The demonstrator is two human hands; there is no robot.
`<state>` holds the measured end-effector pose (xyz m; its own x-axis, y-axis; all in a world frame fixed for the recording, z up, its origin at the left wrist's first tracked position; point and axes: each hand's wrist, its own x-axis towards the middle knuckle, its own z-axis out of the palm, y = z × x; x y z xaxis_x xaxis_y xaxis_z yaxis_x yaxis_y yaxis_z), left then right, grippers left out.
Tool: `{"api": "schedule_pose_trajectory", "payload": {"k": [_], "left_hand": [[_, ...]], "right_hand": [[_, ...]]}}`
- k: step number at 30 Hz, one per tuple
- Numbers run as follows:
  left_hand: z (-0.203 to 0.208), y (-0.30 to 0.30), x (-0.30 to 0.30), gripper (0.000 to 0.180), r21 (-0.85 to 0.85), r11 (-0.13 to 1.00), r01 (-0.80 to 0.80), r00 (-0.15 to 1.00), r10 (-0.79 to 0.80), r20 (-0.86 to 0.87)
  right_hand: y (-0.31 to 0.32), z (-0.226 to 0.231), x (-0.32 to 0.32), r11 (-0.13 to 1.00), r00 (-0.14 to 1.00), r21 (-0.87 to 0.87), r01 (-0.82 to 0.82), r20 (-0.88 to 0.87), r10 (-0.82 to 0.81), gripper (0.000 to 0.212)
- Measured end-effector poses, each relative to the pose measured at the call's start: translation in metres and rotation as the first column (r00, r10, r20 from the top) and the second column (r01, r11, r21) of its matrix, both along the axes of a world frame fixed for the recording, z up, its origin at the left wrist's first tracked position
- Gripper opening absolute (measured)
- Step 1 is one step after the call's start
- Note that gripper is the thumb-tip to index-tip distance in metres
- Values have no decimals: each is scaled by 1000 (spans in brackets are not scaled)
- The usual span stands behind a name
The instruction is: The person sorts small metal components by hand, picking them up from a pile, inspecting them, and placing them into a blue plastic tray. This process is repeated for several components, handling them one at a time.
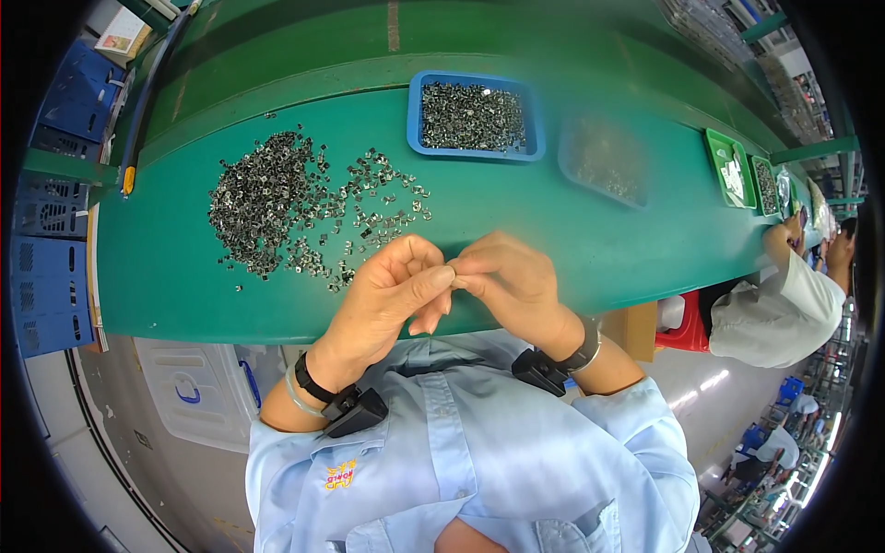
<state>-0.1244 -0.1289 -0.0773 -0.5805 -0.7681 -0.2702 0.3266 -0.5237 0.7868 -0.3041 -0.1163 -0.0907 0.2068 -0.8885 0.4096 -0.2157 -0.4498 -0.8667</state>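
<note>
My left hand (392,290) and my right hand (512,281) meet over the near edge of the green table, thumbs and forefingers pinched together at the same spot. Whatever sits between the fingertips is too small and too covered to make out. Beyond my left hand a heap of small dark and silvery metal parts (263,198) lies on the table, with looser parts (378,198) scattered to its right. Farther back stands a blue tray (415,115) filled with similar small parts. A second tray (604,161) to its right shows only as a blur.
A green tray (717,147) with pale items stands at the far right, near a seated person in a light top (779,313). A yellow-and-black knife-like tool (129,180) lies at the left edge. Below the table is a clear plastic bin (194,392); blue crates (51,286) stand left.
</note>
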Motion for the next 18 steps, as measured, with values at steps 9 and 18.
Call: {"api": "schedule_pose_trajectory", "payload": {"k": [9, 18], "left_hand": [[-5, -3, 5, 15, 2, 988, -156, 987, 156, 23], [-22, 6, 31, 16, 65, 976, -209, 978, 210, -5]], "right_hand": [[-40, 6, -8, 977, 949, -206, 60, -290, -119, 15], [-98, -5, -11, 942, 855, -324, 91, -460, -240, 15]]}}
